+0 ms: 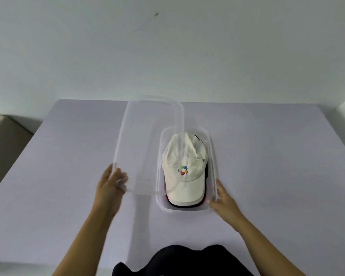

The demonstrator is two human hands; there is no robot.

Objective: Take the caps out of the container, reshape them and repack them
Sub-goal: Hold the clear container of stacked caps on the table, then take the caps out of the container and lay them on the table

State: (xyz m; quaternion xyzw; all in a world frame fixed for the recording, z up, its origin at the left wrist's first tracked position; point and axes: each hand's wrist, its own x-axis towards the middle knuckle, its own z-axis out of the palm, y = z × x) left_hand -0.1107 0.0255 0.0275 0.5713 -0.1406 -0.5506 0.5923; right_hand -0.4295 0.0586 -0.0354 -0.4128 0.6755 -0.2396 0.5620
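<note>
The caps sit stacked in the clear container (187, 211) mid-table: a white cap (184, 162) on top, brim toward the person, and dark caps (206, 172) showing at its edges below. The left hand (110, 184) pinches the near corner of the clear lid (143, 146), held tilted above the table, left of the container and overlapping its far corner. The right hand (225, 202) lies with straight fingers against the container's near right corner, gripping nothing. The caps look light and soft, with crumpled crowns and stiffer brims, so the brim is likely the best hold. The lid seems thin, light and slippery. The table (267, 156) is smooth pale lilac, and the wall (167, 46) behind is plain white.
</note>
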